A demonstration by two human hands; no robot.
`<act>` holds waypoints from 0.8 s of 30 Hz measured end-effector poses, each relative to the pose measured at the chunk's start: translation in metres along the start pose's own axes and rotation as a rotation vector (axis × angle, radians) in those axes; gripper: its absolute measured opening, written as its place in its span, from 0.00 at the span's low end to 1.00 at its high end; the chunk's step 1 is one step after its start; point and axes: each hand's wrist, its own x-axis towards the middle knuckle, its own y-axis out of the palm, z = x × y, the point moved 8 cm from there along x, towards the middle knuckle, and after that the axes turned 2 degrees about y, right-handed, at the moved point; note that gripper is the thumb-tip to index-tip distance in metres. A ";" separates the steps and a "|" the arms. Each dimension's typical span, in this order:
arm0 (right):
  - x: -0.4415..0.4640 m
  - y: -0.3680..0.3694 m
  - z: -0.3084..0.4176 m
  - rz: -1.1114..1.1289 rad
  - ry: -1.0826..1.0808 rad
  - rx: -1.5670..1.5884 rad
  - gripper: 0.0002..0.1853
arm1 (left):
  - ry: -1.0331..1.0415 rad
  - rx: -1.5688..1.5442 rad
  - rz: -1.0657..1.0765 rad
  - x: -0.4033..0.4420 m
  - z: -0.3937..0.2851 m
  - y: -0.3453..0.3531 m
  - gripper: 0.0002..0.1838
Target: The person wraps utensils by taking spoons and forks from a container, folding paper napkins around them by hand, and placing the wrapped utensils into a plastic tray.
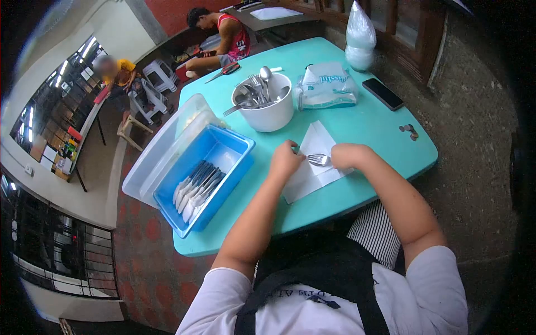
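Observation:
A white paper napkin (316, 181) lies partly folded on the turquoise table, one corner pointing away from me. On it rests a metal fork (319, 159), tines toward the left, its handle running under my right hand (349, 156). That hand is closed around the handle end; whether a spoon lies beneath the fork cannot be made out. My left hand (287, 159) is closed at the napkin's left edge, fingertips pinching the paper close to the tines. Past the napkin stands a white tub (269, 118) of loose forks and spoons (258, 89).
Left of my hands, a blue bin (237, 181) holds several wrapped cutlery sets (198, 190), its clear lid (146, 162) alongside. Further back are a tissue pack (326, 89), scissors (224, 71), a phone (383, 94), coins (409, 132) and a plastic-wrapped bundle (360, 42). Two people sit beyond.

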 end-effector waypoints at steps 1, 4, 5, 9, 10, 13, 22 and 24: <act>-0.001 0.000 0.001 0.021 0.002 -0.027 0.15 | 0.008 0.000 0.036 0.005 0.004 0.003 0.19; 0.004 0.004 0.001 0.026 -0.027 -0.064 0.15 | -0.006 -0.038 0.116 0.010 0.002 0.006 0.16; 0.004 0.004 0.000 0.034 -0.022 -0.063 0.15 | -0.018 -0.056 0.139 0.010 0.001 0.006 0.16; -0.001 -0.001 0.000 0.054 0.023 -0.040 0.16 | 0.032 -0.106 0.124 0.012 -0.003 0.012 0.14; -0.001 0.001 0.001 0.061 0.037 -0.028 0.16 | 0.050 -0.088 0.118 0.010 -0.007 0.011 0.14; -0.001 0.000 0.003 0.052 0.032 -0.038 0.16 | 0.103 -0.033 0.095 0.007 -0.011 0.017 0.13; 0.011 0.008 -0.007 -0.009 -0.006 -0.041 0.14 | 0.149 0.004 0.037 0.001 -0.029 0.018 0.09; 0.007 0.009 -0.008 -0.014 0.018 -0.061 0.14 | 0.145 0.019 0.035 -0.003 -0.036 0.016 0.08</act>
